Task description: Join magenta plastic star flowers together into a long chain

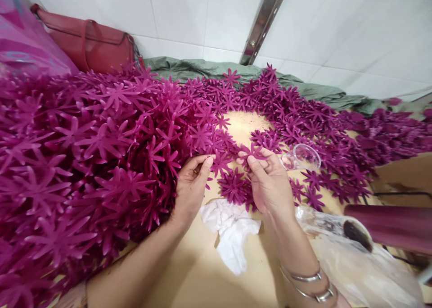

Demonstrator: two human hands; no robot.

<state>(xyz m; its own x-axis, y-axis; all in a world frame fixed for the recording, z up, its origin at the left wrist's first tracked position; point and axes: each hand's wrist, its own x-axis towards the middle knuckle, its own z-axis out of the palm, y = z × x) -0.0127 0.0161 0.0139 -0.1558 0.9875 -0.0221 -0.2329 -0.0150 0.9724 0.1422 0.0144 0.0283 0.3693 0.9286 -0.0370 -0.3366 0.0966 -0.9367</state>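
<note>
My left hand (193, 184) is closed in a pinch, thumb against forefinger, at the edge of a magenta star-shaped artificial flower (221, 163). Just to the right, my right hand (270, 179) grips another magenta artificial flower (253, 152) between thumb and fingers. Both hands are above the tan tabletop (192, 272), a short gap apart. Beneath and between them lies a small cluster of the same flowers (232, 185). A crumpled white tissue (231, 236) rests nearer to me, between my forearms.
A large heap of magenta flowers (74, 164) fills the left side; more (303, 114) spread along the back right. A clear plastic cup (306, 156) lies by my right hand. Plastic wrap (364, 267) and a roll (359, 231) sit front right. A red handbag (91, 42) stands at the back left.
</note>
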